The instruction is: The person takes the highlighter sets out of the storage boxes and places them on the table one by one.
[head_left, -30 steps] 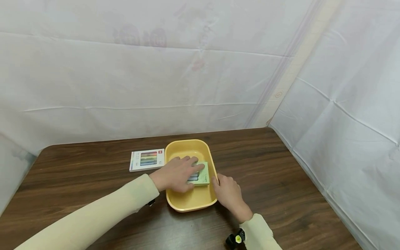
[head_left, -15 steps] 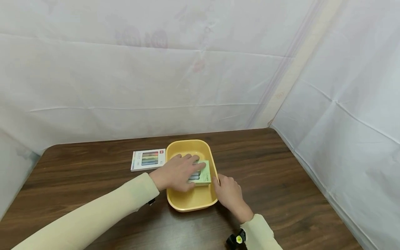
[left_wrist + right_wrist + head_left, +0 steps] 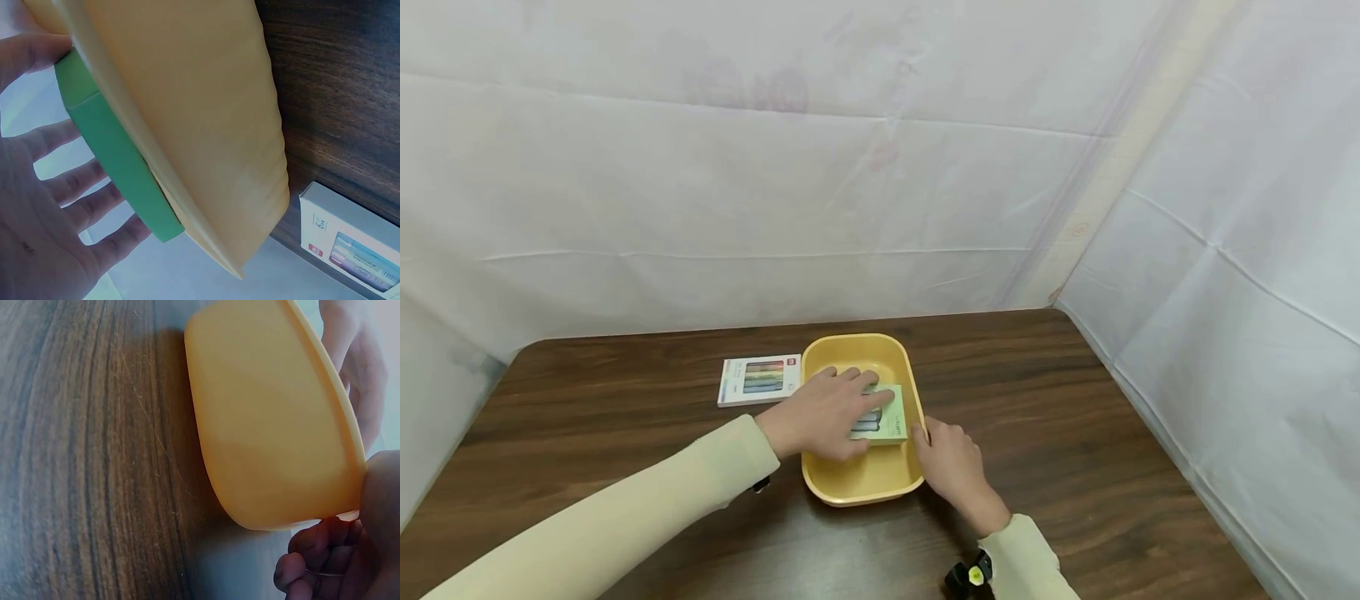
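A yellow plastic basin (image 3: 850, 483) stands on the table. My left hand (image 3: 827, 417) reaches into it from the left and holds a light green box (image 3: 891, 425) with a pen picture or window on top. In the left wrist view the thumb is at one end of the green box (image 3: 122, 162), the fingers spread along it, and the box shows above the basin's rim. My right hand (image 3: 951, 462) grips the basin's right rim, thumb over the edge and fingers outside. The right wrist view shows those fingers curled under the rim of the basin (image 3: 269, 412).
A flat white box of coloured pens (image 3: 760, 379) lies just left of the basin. The dark wooden table (image 3: 1037, 400) backs onto white sheeting (image 3: 775, 183), which also rises along the right side.
The head view has shifted slightly, so everything sits a little further right. Both hands keep their places on the green box and the basin.
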Motion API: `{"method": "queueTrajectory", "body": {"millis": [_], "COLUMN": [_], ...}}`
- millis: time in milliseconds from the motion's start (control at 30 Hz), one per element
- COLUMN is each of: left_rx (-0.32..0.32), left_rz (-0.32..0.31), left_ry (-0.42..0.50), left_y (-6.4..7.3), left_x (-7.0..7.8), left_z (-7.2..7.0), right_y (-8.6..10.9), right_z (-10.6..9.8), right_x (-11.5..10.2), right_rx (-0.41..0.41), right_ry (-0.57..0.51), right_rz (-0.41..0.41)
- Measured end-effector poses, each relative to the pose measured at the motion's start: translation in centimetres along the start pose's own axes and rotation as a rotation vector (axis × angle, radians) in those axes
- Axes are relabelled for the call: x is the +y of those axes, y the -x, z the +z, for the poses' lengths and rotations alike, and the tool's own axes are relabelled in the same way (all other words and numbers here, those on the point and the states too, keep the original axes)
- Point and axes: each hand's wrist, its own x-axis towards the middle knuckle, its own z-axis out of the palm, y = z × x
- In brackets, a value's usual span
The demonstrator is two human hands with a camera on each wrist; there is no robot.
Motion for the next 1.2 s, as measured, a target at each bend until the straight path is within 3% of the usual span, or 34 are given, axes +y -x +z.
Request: {"method": "queueTrajectory", "body": {"millis": [367,733,1200], "left_rx": [0.097,0.064,0.104], "left_rz": [0.01,-0.043,-0.048], "left_ry": [-0.07,-0.025,-0.047], "left_y": [0.7,1.5,2.3], "left_x": [-0.4,-0.6,-1.0], "left_z": [0.1,-0.1,0.1], "right_y": [-0.3,-0.5,-0.6], "right_z": [-0.2,-0.5,-1.0], "right_x": [0.6,1.1,1.6], "right_rx": [-0.03,-0.028,-0.023], "right_ry": [-0.004,0.001,-0.004], "right_rz": [-0.012,0.005,0.026]}}
